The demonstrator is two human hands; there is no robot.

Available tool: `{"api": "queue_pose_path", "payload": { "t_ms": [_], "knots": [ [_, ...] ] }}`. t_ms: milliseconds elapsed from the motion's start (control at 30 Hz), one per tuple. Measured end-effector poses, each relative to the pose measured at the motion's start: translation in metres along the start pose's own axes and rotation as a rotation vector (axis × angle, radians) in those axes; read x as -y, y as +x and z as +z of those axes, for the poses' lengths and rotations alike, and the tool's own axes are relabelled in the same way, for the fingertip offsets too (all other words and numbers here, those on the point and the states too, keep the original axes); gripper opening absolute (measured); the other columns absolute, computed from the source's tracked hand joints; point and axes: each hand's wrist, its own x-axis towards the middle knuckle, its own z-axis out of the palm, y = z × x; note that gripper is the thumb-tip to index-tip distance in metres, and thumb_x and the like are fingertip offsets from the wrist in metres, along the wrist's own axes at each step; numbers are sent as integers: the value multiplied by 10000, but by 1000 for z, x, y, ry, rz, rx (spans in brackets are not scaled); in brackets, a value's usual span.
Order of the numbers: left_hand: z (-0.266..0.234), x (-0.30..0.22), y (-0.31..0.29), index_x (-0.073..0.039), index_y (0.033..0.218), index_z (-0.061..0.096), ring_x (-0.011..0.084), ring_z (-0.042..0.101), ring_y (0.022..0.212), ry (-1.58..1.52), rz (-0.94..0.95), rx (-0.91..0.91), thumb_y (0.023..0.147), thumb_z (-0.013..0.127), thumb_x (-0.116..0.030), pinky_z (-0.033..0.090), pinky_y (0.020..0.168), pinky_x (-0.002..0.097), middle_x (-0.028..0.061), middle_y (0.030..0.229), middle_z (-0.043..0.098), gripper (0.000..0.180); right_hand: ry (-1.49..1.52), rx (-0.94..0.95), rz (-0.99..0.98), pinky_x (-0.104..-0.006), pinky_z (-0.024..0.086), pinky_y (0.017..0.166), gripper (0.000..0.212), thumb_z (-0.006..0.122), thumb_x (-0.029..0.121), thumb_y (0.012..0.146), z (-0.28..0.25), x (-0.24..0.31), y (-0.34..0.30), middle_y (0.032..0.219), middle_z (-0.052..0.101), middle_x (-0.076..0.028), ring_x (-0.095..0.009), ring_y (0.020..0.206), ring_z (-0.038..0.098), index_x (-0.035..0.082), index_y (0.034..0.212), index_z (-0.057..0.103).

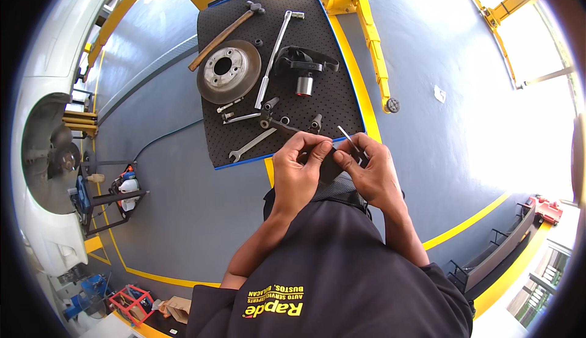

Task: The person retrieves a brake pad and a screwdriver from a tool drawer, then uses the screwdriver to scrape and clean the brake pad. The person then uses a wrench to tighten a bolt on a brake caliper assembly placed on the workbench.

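My left hand (300, 166) is closed in a pinch on a dark flat piece (330, 168) in front of my waist. My right hand (373, 170) grips a thin tool with a slim silver end (344, 132), and its thumb rests by the same dark piece. Most of the tool and the piece's far side are hidden by fingers. Just beyond my left hand, a dark metal bracket (278, 124) lies on the table near an open-end wrench (253, 145). A brake disc (223, 64) lies flat further back.
The black perforated table (213, 149) has a blue edge. On it are a hammer (223, 36), a long-handled socket wrench (276, 57) and a black part with a silver cylinder (304, 85). A yellow lift arm (372, 42) stands right; a white car (52, 45) is left.
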Motion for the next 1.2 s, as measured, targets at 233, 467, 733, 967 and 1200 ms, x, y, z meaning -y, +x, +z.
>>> {"api": "queue_pose_path", "payload": {
  "t_ms": [233,467,733,967,1200],
  "knots": [
    [-19,-4,-15,-15,1095,723,78,676,885,71,-110,77,1086,770,-208,546,810,256,19,963,745,199,-55,67,-21,-336,528,715,157,830,110,981,17,-16,0,836,754,-57,-115,765,647,-8,972,726],
    [-5,21,-53,-12,1170,703,92,663,892,42,-115,-137,1091,761,-215,539,781,261,35,1057,754,226,57,204,67,-350,528,734,172,830,125,984,16,-25,-4,867,768,-88,-148,786,659,-11,982,725],
    [-12,4,-62,-5,1135,717,52,619,937,181,-218,-21,1091,771,-218,512,805,214,-9,1040,701,223,72,194,-74,-389,513,700,182,837,126,967,17,-34,-9,850,752,-127,-222,735,652,-17,991,726],
    [-22,4,-52,-5,1115,753,67,648,939,56,-140,-59,1080,780,-221,532,821,252,-3,1010,731,221,-43,-19,-142,-422,510,696,139,812,87,970,37,-24,-13,882,714,-143,-293,748,668,-1,971,704],
    [-57,6,-44,-16,1122,743,63,620,852,50,22,-210,1075,731,-155,503,758,254,0,982,724,148,41,49,-147,-377,494,686,144,796,100,996,77,20,4,880,690,-123,-232,728,638,0,1007,692]
  ]
}}
